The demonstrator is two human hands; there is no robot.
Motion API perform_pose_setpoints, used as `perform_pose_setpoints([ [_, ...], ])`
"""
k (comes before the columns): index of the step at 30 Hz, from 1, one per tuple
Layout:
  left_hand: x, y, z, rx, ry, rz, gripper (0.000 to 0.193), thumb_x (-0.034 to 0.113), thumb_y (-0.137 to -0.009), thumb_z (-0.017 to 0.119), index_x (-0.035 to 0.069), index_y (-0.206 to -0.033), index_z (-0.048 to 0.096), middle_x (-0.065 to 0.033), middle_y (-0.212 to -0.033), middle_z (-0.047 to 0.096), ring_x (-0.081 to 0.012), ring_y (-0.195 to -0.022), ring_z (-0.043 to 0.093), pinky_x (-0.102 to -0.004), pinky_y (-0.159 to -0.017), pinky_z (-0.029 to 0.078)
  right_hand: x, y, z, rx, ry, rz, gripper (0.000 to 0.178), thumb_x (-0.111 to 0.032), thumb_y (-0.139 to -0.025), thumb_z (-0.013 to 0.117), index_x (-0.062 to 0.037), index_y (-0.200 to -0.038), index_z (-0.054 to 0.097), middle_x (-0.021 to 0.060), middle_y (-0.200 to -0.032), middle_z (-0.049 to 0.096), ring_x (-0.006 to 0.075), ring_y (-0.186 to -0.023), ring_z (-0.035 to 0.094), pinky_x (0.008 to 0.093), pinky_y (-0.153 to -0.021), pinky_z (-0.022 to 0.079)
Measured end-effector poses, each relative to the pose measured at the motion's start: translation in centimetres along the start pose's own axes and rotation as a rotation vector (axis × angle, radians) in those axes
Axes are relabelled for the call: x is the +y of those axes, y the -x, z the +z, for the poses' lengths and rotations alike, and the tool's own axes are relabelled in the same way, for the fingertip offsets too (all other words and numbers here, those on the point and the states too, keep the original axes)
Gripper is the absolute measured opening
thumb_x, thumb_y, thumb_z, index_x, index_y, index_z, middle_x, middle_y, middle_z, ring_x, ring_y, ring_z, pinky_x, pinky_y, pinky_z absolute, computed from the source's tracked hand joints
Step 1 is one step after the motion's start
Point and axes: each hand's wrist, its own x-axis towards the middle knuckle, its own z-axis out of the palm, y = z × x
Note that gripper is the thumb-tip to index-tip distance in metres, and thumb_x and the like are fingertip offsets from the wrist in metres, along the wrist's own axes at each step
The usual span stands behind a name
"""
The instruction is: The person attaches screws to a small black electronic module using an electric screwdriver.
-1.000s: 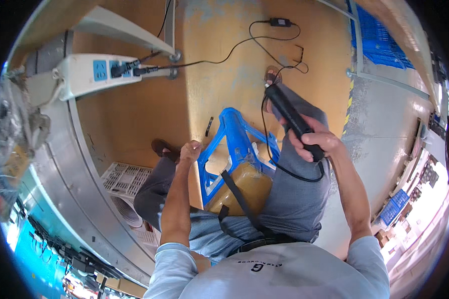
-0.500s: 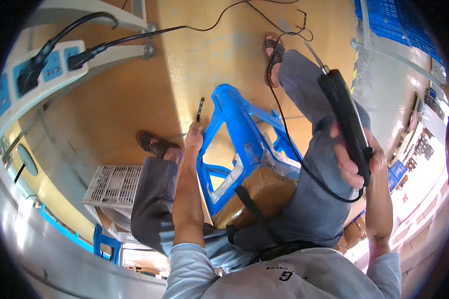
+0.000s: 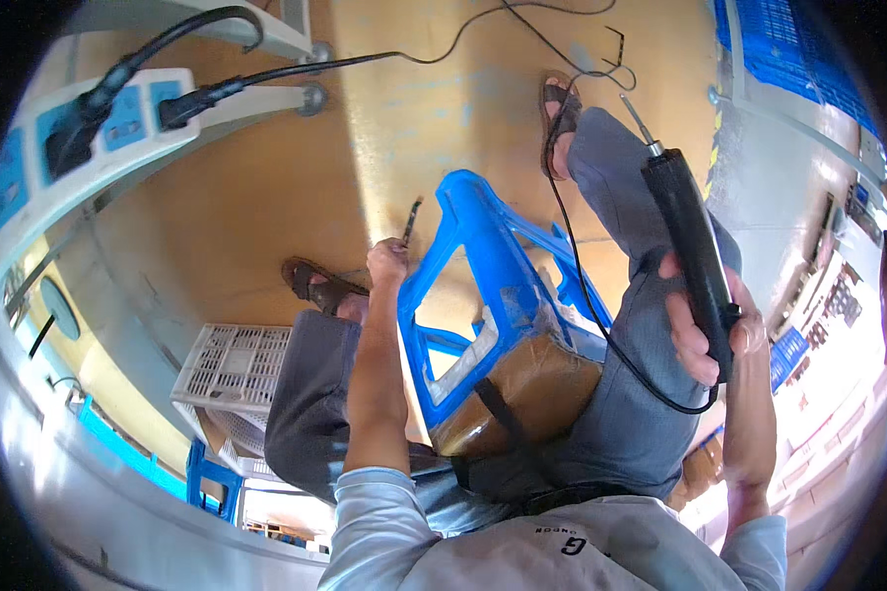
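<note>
Your black power driver [image 3: 685, 236] is in your right hand [image 3: 690, 340], raised above your right thigh; your fingers and thumb are closed round its lower body, and its thin metal bit [image 3: 635, 116] points up and slightly left; compared with a second ago it sits farther right and steeper in view, while half a second ago it was held much the same way. Its casing is a long, matte cylinder with a silvery collar; a smooth black cord [image 3: 571, 236] loops from its base toward the floor [image 3: 256, 217].

Your left hand [image 3: 388, 259] has its fingers curled in, beside the blue stool [image 3: 478, 246]; a dark slender piece [image 3: 413, 223] shows right at the fingertips, though you cannot tell from this view whether it is gripped.

The stool is moulded plastic with angled, open-framed legs; it lies between your knees, its near end covered in glossy brown tape [image 3: 532, 394]. A white lattice crate [image 3: 235, 364] stands by your left leg; the white power strip [image 3: 123, 118] at far left, blue-faced at its sockets, looms larger than a second ago; dark lettering marks your pale shirt [image 3: 601, 542].
</note>
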Motion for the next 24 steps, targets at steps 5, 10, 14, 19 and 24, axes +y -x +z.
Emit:
perform_pose_setpoints([
  [5,2.8,3.3,-4.7,0.231,-0.044,0.205,0.019,0.014,-0.080,0.071,0.011,-0.097,0.078,-0.0191,-0.090,0.073,-0.0377,-0.086,0.072,-0.0468,-0.082,0.058,0.3,-0.8,0.2,-0.010,0.071,-0.025,0.095,-0.016,-0.081,0.085,0.0074,-0.149,0.023,0.0149,-0.080,0.057,0.0230,-0.052,0.061,0.0336,-0.043,0.051],
  [10,8.2,7.0,-9.1,0.326,0.268,0.234,0.016,0.010,-0.089,0.063,0.005,-0.104,0.064,-0.0206,-0.088,0.071,-0.0357,-0.087,0.072,-0.0437,-0.078,0.055,-0.4,-2.2,0.8,-0.005,0.213,-0.030,0.092,-0.025,-0.080,0.085,0.0038,-0.148,0.030,0.0116,-0.077,0.054,0.0210,-0.048,0.057,0.0328,-0.039,0.047],
  [14,14.3,11.9,-13.9,0.456,0.580,0.474,0.023,0.013,-0.088,0.060,0.003,-0.108,0.063,-0.0130,-0.096,0.069,-0.0255,-0.093,0.068,-0.0377,-0.084,0.054,-0.6,-2.7,0.8,-0.014,0.359,-0.011,0.082,-0.031,-0.085,0.080,-0.0001,-0.146,0.035,0.0090,-0.077,0.054,0.0191,-0.047,0.056,0.0323,-0.038,0.046],
  [19,24.2,21.4,-18.5,0.278,0.630,0.611,0.024,0.018,-0.101,0.059,0.001,-0.116,0.063,-0.0134,-0.106,0.066,-0.0247,-0.105,0.063,-0.0370,-0.095,0.049,-1.4,-2.5,-1.2,-0.100,0.462,0.017,0.070,-0.034,-0.089,0.076,-0.0034,-0.141,0.041,0.0073,-0.073,0.056,0.0186,-0.048,0.058,0.0322,-0.039,0.046],
  [24,28.8,28.3,-21.7,0.181,0.669,0.777,0.018,0.011,-0.094,0.060,0.002,-0.109,0.062,-0.0172,-0.094,0.061,-0.0350,-0.094,0.060,-0.0439,-0.083,0.048,-2.4,-3.1,-2.2,-0.115,0.489,0.183,0.063,-0.031,-0.095,0.070,-0.0054,-0.143,0.040,0.0099,-0.078,0.056,0.0215,-0.052,0.058,0.0354,-0.045,0.047],
])
